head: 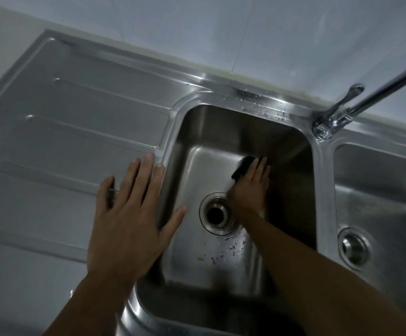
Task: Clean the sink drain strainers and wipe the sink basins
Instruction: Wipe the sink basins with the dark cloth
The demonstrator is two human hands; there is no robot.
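Right hand (250, 187) presses black pad (242, 167) beside open drain (217, 213); faucet (357, 105) overhead.

head view, close above the sink (245, 100), facing steeply down

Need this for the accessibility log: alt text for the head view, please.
A person's right hand presses a dark scrubbing pad against the floor of the left sink basin, beside its open drain. The left hand rests flat and open on the drainboard. A faucet stands behind the divider.
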